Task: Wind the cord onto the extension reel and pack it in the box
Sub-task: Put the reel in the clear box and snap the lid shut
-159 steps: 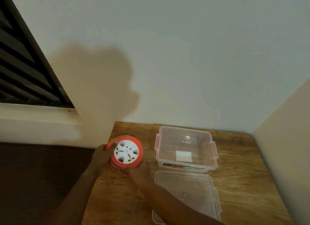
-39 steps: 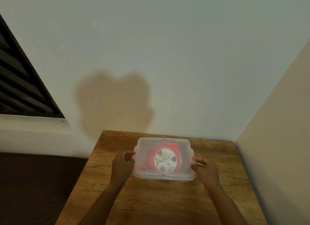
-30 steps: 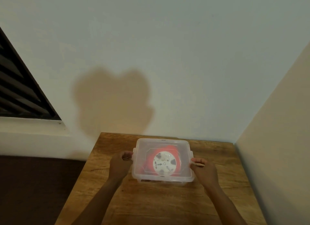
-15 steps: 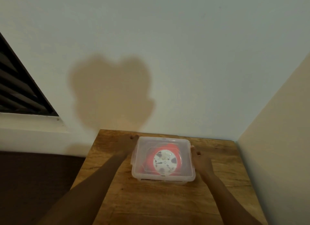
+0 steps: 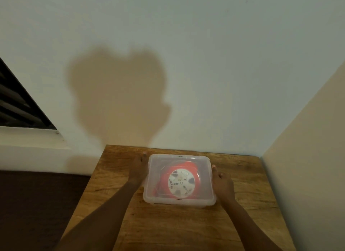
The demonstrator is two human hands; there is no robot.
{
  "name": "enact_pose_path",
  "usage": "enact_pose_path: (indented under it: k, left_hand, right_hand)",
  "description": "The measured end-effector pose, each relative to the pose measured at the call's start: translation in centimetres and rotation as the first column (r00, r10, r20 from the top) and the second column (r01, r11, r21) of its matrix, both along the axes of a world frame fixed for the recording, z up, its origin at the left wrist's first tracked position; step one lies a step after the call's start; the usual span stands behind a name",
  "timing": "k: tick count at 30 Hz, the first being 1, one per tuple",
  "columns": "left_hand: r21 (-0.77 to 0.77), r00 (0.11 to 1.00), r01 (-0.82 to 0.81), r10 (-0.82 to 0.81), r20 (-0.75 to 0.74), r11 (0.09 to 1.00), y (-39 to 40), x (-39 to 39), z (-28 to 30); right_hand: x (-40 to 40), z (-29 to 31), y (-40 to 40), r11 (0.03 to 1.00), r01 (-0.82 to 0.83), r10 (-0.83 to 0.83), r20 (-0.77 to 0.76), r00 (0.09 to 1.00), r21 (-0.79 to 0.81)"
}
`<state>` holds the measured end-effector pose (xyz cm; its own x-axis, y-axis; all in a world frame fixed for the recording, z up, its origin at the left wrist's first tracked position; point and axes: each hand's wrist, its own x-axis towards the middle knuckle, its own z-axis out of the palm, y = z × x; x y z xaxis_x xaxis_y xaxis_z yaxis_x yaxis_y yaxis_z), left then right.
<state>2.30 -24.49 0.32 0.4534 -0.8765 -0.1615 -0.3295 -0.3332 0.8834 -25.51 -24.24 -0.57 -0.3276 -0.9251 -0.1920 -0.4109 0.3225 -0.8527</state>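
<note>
Setting appeared to be a room in a home, in a corner. A small wooden table [image 5: 179,228] with rough grain stood pushed against a plain painted wall [image 5: 186,45], with a second, cream wall [image 5: 308,157] meeting it at the right. At left a dark louvred window [image 5: 16,105] sat above a pale sill [image 5: 28,136]. Lighting was dim and warm, casting a shadow [image 5: 119,93] on the wall.

The see-through plastic box [image 5: 179,179] is sitting flat with its lid on. The round orange and white extension reel [image 5: 180,182] is lying inside.
</note>
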Motion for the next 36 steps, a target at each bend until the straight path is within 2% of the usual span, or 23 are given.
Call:
enact_pose_path:
  k: [5,9,13,15,18,21,23,25,27,31,36]
  left_hand:
    - [-0.060,0.998,-0.061,0.059,-0.033,0.996,2.5,-0.9,-0.2]
    - [-0.033,0.994,-0.109,0.108,-0.029,0.994,5.5,-1.8,-1.9]
    - [0.016,0.995,-0.088,0.088,0.036,0.996,4.8,-1.8,-1.2]
    - [0.045,0.996,-0.087,0.086,0.021,0.995,4.7,-1.8,-1.0]
    - [0.080,0.996,-0.094,0.094,0.006,0.992,4.9,-1.8,-1.1]
    - [0.106,0.995,-0.098,0.098,0.012,0.990,4.8,-1.9,-0.8]
    - [0.110,0.995,-0.096,0.096,0.008,0.989,4.8,-1.9,-0.9]
    - [0.114,0.995,-0.097,0.098,-0.005,0.989,4.8,-1.9,-1.0]
    - [0.126,0.994,-0.097,0.102,-0.031,0.987,4.8,-2.0,-1.0]
    - [0.127,0.993,-0.108,0.112,-0.030,0.986,4.7,-2.1,-1.0]
    - [0.130,0.995,-0.088,0.092,-0.028,0.988,4.7,-2.1,-0.8]
  right_hand:
    - [0.2,0.3,1.4,0.999,0.049,-0.047,0.059,0.997,-0.024]
    - [0.6,-0.5,3.0,0.995,0.094,-0.096,0.078,0.992,0.026]
    - [0.2,-0.1,2.3,0.997,0.039,-0.039,-0.003,0.999,0.065]
    - [0.2,0.1,2.2,0.991,0.000,-0.012,0.090,0.996,0.137]
    - [0.3,0.8,2.8,0.970,-0.045,-0.043,0.351,0.936,0.238]
    - [-0.4,0.9,3.3,0.968,-0.063,-0.070,0.502,0.862,0.242]
    - [-0.7,1.1,3.4,0.969,-0.089,-0.052,0.541,0.839,0.232]
    - [-0.9,1.4,3.2,0.980,-0.049,-0.053,0.488,0.872,0.193]
    - [-1.0,1.5,2.8,0.995,0.007,-0.043,0.351,0.935,0.104]
    - [0.1,1.4,3.7,0.995,-0.081,0.084,0.063,0.994,-0.051]
    - [1.0,0.3,4.7,0.988,0.004,0.001,0.031,1.000,-0.152]
